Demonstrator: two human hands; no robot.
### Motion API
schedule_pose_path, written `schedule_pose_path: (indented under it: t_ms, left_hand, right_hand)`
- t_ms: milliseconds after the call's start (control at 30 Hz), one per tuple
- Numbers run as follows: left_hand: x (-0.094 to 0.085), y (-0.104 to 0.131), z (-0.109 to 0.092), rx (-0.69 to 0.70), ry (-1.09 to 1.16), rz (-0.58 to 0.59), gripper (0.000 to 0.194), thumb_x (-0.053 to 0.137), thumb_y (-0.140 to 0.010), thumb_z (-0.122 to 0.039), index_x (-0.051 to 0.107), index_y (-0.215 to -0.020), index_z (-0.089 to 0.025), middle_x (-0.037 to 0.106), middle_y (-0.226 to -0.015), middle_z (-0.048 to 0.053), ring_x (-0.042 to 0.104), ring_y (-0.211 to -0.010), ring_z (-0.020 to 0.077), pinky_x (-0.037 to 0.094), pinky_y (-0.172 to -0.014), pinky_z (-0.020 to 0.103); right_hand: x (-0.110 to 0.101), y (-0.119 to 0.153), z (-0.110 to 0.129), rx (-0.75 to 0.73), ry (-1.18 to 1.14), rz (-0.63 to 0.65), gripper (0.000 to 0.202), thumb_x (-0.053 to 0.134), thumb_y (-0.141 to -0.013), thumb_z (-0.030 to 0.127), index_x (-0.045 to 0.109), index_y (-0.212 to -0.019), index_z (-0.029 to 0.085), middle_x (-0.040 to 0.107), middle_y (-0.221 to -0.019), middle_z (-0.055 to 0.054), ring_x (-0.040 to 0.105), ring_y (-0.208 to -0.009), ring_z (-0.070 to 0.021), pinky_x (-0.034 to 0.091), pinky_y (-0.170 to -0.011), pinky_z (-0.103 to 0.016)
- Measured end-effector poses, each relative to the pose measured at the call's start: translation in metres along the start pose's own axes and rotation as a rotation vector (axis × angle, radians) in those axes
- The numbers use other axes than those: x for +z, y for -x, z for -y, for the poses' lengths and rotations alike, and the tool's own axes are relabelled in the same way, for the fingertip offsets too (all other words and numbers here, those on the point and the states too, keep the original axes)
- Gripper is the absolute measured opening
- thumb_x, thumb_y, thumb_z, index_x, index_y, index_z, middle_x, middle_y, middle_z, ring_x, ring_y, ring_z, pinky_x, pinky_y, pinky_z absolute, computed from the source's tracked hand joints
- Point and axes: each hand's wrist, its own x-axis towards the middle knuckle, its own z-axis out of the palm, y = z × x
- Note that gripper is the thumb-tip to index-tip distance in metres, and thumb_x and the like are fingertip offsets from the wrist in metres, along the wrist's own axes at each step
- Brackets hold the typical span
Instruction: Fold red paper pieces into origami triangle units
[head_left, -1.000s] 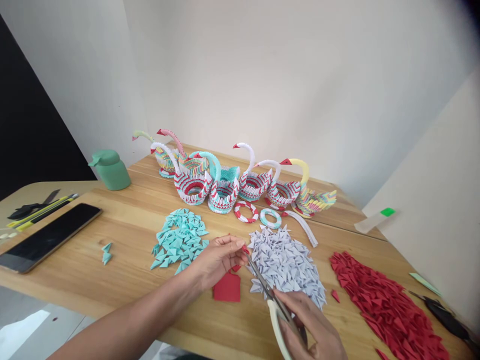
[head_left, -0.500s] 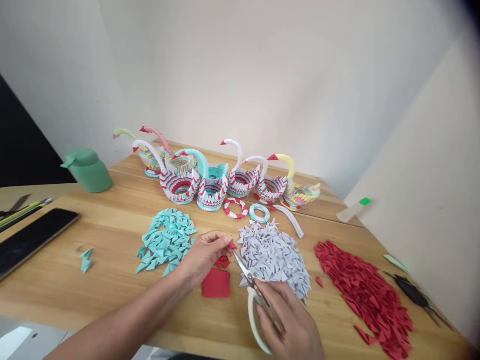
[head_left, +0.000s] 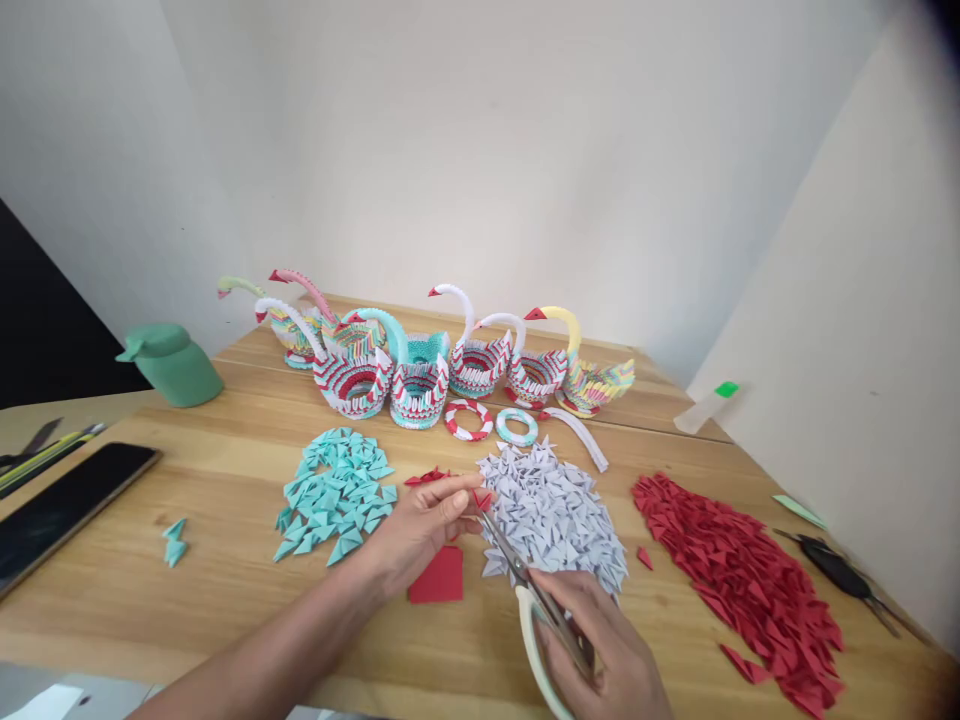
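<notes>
My left hand (head_left: 431,525) pinches a small red paper piece (head_left: 482,498) between thumb and fingers, above the table's middle. My right hand (head_left: 600,640) is wrapped round white-handled scissors (head_left: 531,610), whose tips point up-left and reach the red piece. A square of red paper (head_left: 436,576) lies on the table below my left hand. More red bits (head_left: 427,477) lie just beyond it. A pile of pale lilac folded triangles (head_left: 559,510) sits behind the scissors, and a turquoise pile (head_left: 337,490) lies to the left of my left hand.
Several paper swans (head_left: 420,385) stand at the back, with two paper rings (head_left: 469,420) and a curved white neck (head_left: 581,435) before them. Red triangles (head_left: 735,580) and a dark tool (head_left: 832,568) lie right. A green container (head_left: 176,368) and phone (head_left: 71,510) are left.
Both hands have shifted slightly right with the red piece and the scissors. The red piece now shows wider at my left fingertips. The camera view has shifted a little.
</notes>
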Motion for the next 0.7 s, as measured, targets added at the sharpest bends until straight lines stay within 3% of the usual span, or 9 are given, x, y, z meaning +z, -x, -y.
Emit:
schedule_pose_path:
  t_ms: [300, 533, 700]
  left_hand:
    - [-0.002, 0.0, -0.002, -0.024, -0.013, 0.024, 0.023, 0.075, -0.074, -0.03, 0.075, -0.09, -0.013, 0.074, -0.089, 0.011, 0.067, -0.081, 0.018, 0.049, -0.08, 0.031]
    - [-0.001, -0.001, -0.005, -0.031, -0.019, -0.087, 0.022, 0.075, -0.073, -0.026, 0.073, -0.091, -0.012, 0.074, -0.094, 0.012, 0.068, -0.085, 0.0197, 0.051, -0.079, 0.029]
    - [-0.009, -0.004, -0.008, -0.042, -0.048, -0.159, 0.025, 0.075, -0.073, -0.027, 0.072, -0.093, -0.013, 0.074, -0.099, 0.012, 0.07, -0.086, 0.021, 0.054, -0.08, 0.03]
  right_hand:
    - [0.004, -0.003, -0.001, 0.024, -0.046, 0.056, 0.031, 0.05, -0.087, 0.014, 0.059, -0.116, 0.02, 0.065, -0.096, -0.01, 0.065, -0.083, -0.0192, 0.056, -0.071, -0.025]
    - [0.002, -0.008, 0.015, 0.093, 0.011, 0.085, 0.034, 0.048, -0.086, 0.01, 0.058, -0.118, 0.019, 0.063, -0.096, -0.009, 0.064, -0.088, -0.019, 0.054, -0.077, -0.027]
    - [-0.024, 0.017, 0.002, 0.203, 0.154, 0.024, 0.033, 0.049, -0.088, 0.014, 0.058, -0.119, 0.02, 0.063, -0.1, -0.01, 0.064, -0.091, -0.0194, 0.054, -0.078, -0.028]
